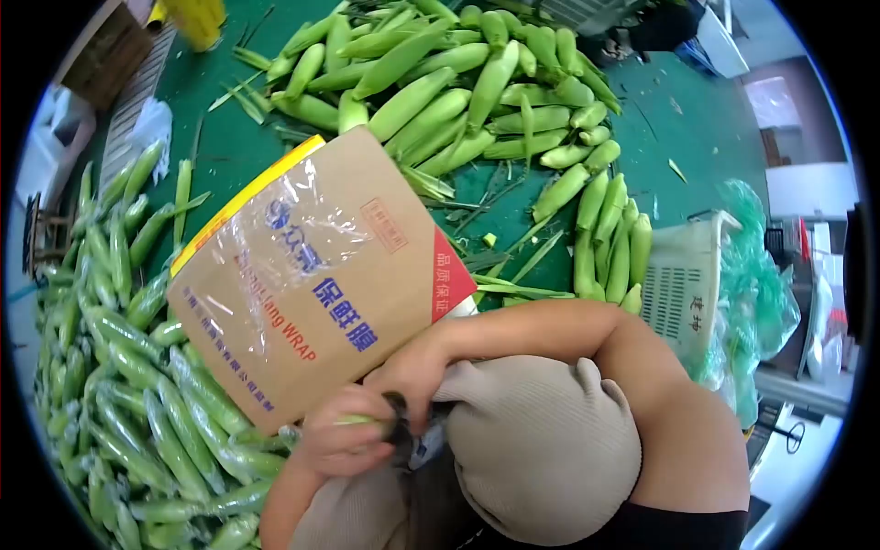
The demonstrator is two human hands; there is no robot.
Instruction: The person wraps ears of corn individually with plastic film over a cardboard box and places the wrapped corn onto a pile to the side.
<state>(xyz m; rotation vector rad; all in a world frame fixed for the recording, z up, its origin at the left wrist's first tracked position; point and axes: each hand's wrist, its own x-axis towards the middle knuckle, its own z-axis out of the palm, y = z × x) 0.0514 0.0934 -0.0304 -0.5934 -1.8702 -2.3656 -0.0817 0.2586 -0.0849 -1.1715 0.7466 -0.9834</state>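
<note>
My left hand (345, 431) is closed around something small, with a pale green bit showing between its fingers. Against it, my right hand (410, 374) has its fingers bent down, closed on a dark object (399, 423) that I cannot make out. Both hands meet at the lower edge of a tilted brown cardboard box (302, 275) with blue and red print. Beige ribbed cloth (541, 440) bulges beside my right forearm and hides part of what lies below the hands.
Unwrapped green corn cobs (431, 101) are heaped at the back of the green table (678, 137). Film-wrapped cobs (156, 394) pile up on the left. A pale plastic basket (683, 275) and green plastic bags (756, 302) stand on the right. Loose husk leaves lie behind the box.
</note>
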